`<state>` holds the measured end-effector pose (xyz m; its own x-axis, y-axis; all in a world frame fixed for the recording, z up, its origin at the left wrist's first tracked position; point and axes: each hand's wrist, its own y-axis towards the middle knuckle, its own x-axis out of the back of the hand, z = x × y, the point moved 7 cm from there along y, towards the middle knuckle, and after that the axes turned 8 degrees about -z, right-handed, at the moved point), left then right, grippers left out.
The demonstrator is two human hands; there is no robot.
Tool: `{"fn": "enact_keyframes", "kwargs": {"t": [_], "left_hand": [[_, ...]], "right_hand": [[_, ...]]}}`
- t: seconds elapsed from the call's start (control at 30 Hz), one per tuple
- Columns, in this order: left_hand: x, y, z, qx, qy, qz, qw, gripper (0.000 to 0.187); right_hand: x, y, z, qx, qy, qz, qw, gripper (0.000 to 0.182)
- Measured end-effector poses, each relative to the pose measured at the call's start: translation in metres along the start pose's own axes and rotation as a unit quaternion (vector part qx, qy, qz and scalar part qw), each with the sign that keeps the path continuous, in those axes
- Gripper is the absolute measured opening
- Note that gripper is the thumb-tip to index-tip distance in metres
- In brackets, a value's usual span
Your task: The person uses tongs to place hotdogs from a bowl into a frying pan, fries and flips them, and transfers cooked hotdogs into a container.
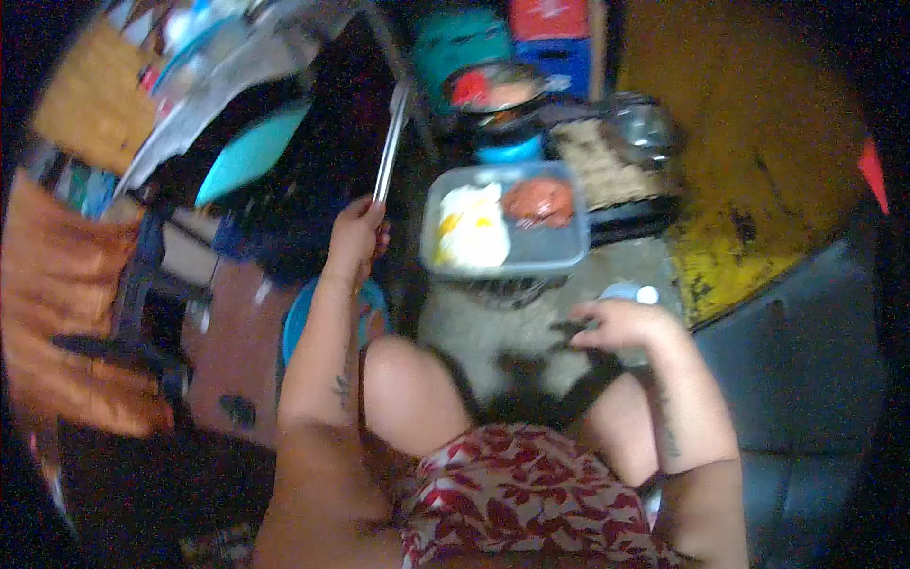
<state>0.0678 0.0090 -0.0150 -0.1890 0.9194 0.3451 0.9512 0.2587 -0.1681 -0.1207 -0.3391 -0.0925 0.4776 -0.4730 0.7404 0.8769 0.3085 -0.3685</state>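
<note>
My left hand (359, 235) is closed round the lower end of long metal tongs (391, 142), which point up and away. To the right of that hand, a clear plastic container (545, 251) holds fried eggs (474, 228) on its left side and reddish meat (538, 201) on its right. My right hand (616, 324) hangs in front of the container's right corner, its fingers apart and nothing between them. Just behind it, partly hidden, is a small pale round item (627, 292) near the floor.
Behind the container stand a pan (493, 87) with red and orange contents, a woven mat (607, 166) and a glass-like bowl (645, 131). A blue basin (296, 327) lies under my left forearm. Yellow worn board (730, 190) is at right, orange cloth (71, 303) at left.
</note>
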Motion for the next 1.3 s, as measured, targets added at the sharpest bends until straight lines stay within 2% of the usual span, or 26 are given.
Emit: {"fn": "enact_keyframes", "kwargs": {"t": [0.07,0.1,0.17,0.2,0.23,0.27,0.3,0.37,0.4,0.43,0.47,0.5,0.6,0.63,0.7,0.77,0.87,0.9,0.97,1.0,1.07,1.1,1.17,1.3], "left_hand": [[0.043,-0.034,-0.010,-0.083,-0.015,-0.025,0.996,0.036],[0.039,-0.027,0.079,-0.036,-0.107,-0.036,0.993,0.036],[0.122,-0.056,0.083,-0.082,0.043,-0.091,0.992,0.033],[0.157,-0.059,0.117,-0.093,0.017,-0.111,0.989,0.032],[0.190,-0.062,0.153,-0.106,-0.008,-0.129,0.986,0.032],[0.215,-0.066,0.191,-0.142,0.116,-0.172,0.968,0.033],[0.233,-0.075,0.219,-0.175,0.242,-0.208,0.931,0.034],[0.261,-0.094,0.283,-0.014,0.254,-0.223,0.941,0.035],[0.266,-0.101,0.308,-0.009,0.249,-0.227,0.941,0.035],[0.278,-0.104,0.319,0.038,0.271,-0.197,0.942,0.034],[0.281,-0.109,0.342,0.082,0.286,-0.168,0.940,0.034],[0.282,-0.118,0.348,0.086,0.283,-0.168,0.940,0.034],[0.256,-0.133,0.372,0.122,0.191,-0.095,0.969,0.029],[0.241,-0.141,0.374,0.188,0.076,-0.068,0.977,0.026],[0.215,-0.149,0.379,0.250,-0.044,-0.039,0.966,0.024],[0.188,-0.152,0.401,0.356,-0.209,-0.050,0.910,0.022],[0.157,-0.123,0.438,0.312,-0.293,-0.021,0.903,0.029],[0.159,-0.113,0.420,0.310,-0.292,-0.016,0.904,0.029],[0.160,-0.113,0.369,0.400,-0.205,-0.109,0.887,0.033],[0.156,-0.105,0.375,0.397,-0.204,-0.104,0.889,0.033],[0.141,-0.081,0.395,0.351,-0.232,-0.040,0.906,0.035],[0.136,-0.076,0.396,0.349,-0.229,-0.037,0.908,0.035],[0.135,-0.069,0.401,0.351,-0.248,-0.096,0.898,0.034],[0.128,-0.066,0.425,0.310,-0.262,-0.063,0.912,0.027]], "right_hand": [[0.013,-0.024,-0.001,0.005,0.038,-0.016,0.999,0.064],[0.031,-0.018,-0.013,-0.044,-0.042,-0.021,0.998,0.062],[0.008,-0.002,-0.004,-0.019,-0.005,-0.026,0.999,0.055],[-0.012,0.001,0.000,-0.003,0.009,-0.007,1.000,0.055],[-0.019,-0.002,-0.010,-0.035,0.036,-0.013,0.999,0.055],[-0.018,-0.003,-0.017,-0.072,0.050,-0.026,0.996,0.055],[-0.020,-0.003,-0.012,-0.066,0.040,-0.020,0.997,0.055],[-0.022,-0.002,-0.008,-0.108,0.003,-0.027,0.994,0.058],[-0.028,0.002,-0.015,-0.135,-0.007,-0.029,0.990,0.058],[-0.023,0.004,-0.002,-0.137,-0.008,-0.020,0.990,0.058],[-0.025,0.005,0.002,-0.143,-0.018,-0.015,0.989,0.057],[-0.028,0.006,0.002,-0.149,-0.027,-0.012,0.988,0.057],[-0.042,0.016,0.008,-0.108,-0.016,-0.003,0.994,0.058],[-0.044,0.018,0.005,-0.106,-0.020,-0.004,0.994,0.058],[-0.047,0.021,-0.003,-0.102,-0.085,-0.003,0.991,0.058],[-0.045,0.019,0.001,-0.099,-0.090,-0.003,0.991,0.058],[-0.043,0.017,-0.002,-0.103,-0.088,-0.002,0.991,0.059],[-0.047,0.023,0.003,-0.110,-0.078,0.001,0.991,0.059],[-0.043,0.020,0.008,-0.121,-0.089,-0.002,0.989,0.059],[-0.045,0.017,0.010,-0.130,-0.100,0.004,0.987,0.060],[-0.042,0.013,0.014,-0.131,-0.095,-0.003,0.987,0.060],[-0.041,0.012,0.014,-0.128,-0.091,-0.005,0.988,0.061],[-0.044,0.011,0.005,-0.127,-0.077,-0.006,0.989,0.061],[-0.042,0.007,0.005,-0.125,-0.076,0.002,0.989,0.058]]}}
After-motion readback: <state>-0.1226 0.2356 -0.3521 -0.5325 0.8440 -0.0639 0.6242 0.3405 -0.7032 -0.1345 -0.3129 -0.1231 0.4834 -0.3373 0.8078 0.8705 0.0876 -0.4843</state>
